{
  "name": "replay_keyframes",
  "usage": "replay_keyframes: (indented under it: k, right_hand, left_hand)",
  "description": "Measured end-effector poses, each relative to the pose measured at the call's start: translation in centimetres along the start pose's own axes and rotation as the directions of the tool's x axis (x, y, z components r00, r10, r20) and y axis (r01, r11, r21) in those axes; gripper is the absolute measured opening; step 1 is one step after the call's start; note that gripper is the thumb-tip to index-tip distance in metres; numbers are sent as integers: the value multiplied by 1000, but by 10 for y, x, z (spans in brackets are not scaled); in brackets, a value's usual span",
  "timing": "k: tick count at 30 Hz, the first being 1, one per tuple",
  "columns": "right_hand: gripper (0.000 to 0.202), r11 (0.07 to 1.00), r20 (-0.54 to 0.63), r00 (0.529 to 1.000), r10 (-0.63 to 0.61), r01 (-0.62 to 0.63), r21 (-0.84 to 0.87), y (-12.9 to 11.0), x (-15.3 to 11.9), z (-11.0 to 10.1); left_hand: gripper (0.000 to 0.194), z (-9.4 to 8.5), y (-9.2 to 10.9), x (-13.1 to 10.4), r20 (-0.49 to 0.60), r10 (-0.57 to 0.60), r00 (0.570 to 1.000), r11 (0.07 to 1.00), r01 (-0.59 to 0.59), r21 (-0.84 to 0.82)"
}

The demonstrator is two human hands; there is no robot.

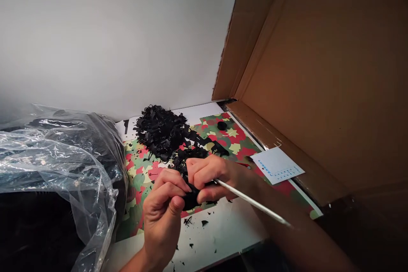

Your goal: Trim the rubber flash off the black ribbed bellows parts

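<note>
Between my two hands is a small black piece [191, 199], dark and rubbery in look, its shape mostly covered by fingers. My left hand [164, 208] pinches it from the left with thumb and fingers. Closed beside it, my right hand [212, 176] has its fingertips at the piece's right side and also grips a thin pale rod-like tool [251, 202]. The rod points down to the right; its other end is hidden in the fist. Just beyond the hands lies a heap of black scraps [161, 131].
A patterned red and green sheet [137, 212] covers the worktop, dotted with black bits. A clear plastic bag [95, 178] with black contents stands at left. A white printed card [279, 165] and a round black piece [222, 126] lie right. Cardboard [334, 72] walls the right side.
</note>
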State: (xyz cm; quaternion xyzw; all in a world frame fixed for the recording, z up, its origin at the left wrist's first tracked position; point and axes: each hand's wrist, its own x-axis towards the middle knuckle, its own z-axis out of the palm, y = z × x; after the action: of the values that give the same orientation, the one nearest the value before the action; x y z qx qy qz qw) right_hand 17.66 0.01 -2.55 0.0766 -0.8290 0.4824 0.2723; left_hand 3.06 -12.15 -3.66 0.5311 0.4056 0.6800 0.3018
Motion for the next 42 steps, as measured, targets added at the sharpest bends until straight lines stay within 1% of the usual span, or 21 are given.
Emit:
replay_keyframes:
  k: [2, 3, 6, 7, 8, 10, 12, 14, 16, 18, 21, 24, 25, 26, 27, 29, 31, 32, 34, 37, 42]
  right_hand:
    - [49, 998, -7, 1000, -14, 14, 55, 3, -5, -1]
    - [49, 996, -39, 999, -29, 32, 84, 4, -8, -4]
    - [49, 990, -239, 971, -33, 64, 124, 9, -21, -17]
    - [47, 995, -256, 967, 20, 7, 104, 11, -23, -21]
    - [43, 995, -214, 972, 97, -87, 58, 13, -25, -24]
    - [37, 951, -64, 958, 281, -287, -115, 18, -24, -26]
    - [39, 883, 50, 914, 404, -375, -282, 23, -23, -22]
    - [41, 853, 74, 894, 442, -394, -342, 26, -23, -16]
    - [41, 854, 12, 897, 442, -417, -310, 24, -24, -12]
    - [42, 863, -107, 888, 448, -461, -208, 18, -23, -8]
    - [45, 865, -303, 825, 478, -502, -3, 8, -15, 1]
    - [43, 867, -368, 786, 496, -475, 154, 3, -3, 15]
    - [42, 856, -364, 774, 517, -478, 198, 3, 1, 20]
    - [42, 836, -366, 751, 549, -494, 241, 3, 3, 24]
    - [41, 811, -379, 717, 585, -511, 285, 3, 5, 27]
    - [40, 766, -426, 636, 643, -524, 373, 3, 6, 31]
    - [39, 736, -452, 584, 674, -484, 474, 3, 7, 32]
    - [39, 724, -450, 575, 684, -453, 521, 2, 7, 31]
    - [40, 692, -415, 582, 699, -404, 598, 2, 7, 29]
    - [43, 623, -321, 615, 720, -369, 689, 3, 6, 28]
    - [45, 461, -166, 661, 732, -301, 834, 0, 7, 27]
  left_hand:
    - [37, 2, 10, 6, -11, -37, 999, 995, 35, -96]
    - [36, 1, 16, 10, -39, -48, 998, 987, 41, -153]
    - [31, -5, 32, 24, -232, -17, 973, 954, -53, -295]
    - [33, -7, 34, 27, -253, -9, 967, 953, -68, -295]
    - [35, -8, 34, 29, -218, -47, 975, 963, -13, -268]
    - [40, -9, 28, 28, -121, -212, 970, 957, 181, -226]
    - [43, -9, 18, 26, -101, -331, 938, 930, 306, -205]
    - [45, -10, 9, 24, -134, -383, 914, 912, 351, -214]
    - [45, -12, 4, 24, -140, -433, 890, 887, 393, -244]
    - [45, -13, 2, 25, -103, -495, 862, 845, 452, -285]
    - [48, -14, -2, 26, -16, -600, 800, 764, 567, -309]
    - [55, -14, -10, 25, 13, -661, 750, 723, 642, -256]
    - [57, -15, -12, 24, -11, -657, 754, 737, 639, -221]
    - [58, -16, -15, 24, -55, -635, 771, 766, 618, -174]
    - [59, -17, -16, 24, -109, -585, 803, 810, 575, -114]
    - [66, -20, -18, 24, -188, -400, 897, 907, 417, 57]
    - [72, -23, -17, 26, -149, -190, 970, 937, 225, 269]
    - [70, -24, -16, 26, -97, -117, 988, 924, 144, 355]
    - [52, -27, -14, 28, -9, -63, 998, 893, 61, 446]
    - [28, -28, -12, 29, 4, -74, 997, 917, 66, 393]
    - [24, -27, -12, 31, -90, -107, 990, 972, 124, 198]
